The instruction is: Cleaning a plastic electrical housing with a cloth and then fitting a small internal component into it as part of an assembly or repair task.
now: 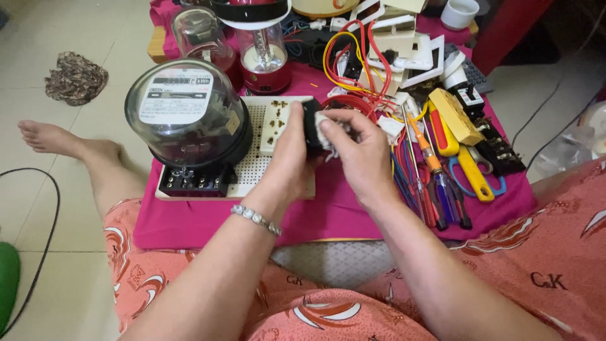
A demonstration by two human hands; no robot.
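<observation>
At the left of the frame, a round glass-domed electric meter [186,117] sits on a white perforated board [252,165], on a pink cloth [334,211]; just right of it, a cream socket plate [278,126] lies on the board; at centre, the left hand [291,158] and right hand [361,151] meet, fingers closed together around a small black-and-white electrical part [319,129]; to the right lie screwdrivers [429,170] and yellow-handled scissors [476,180].
</observation>
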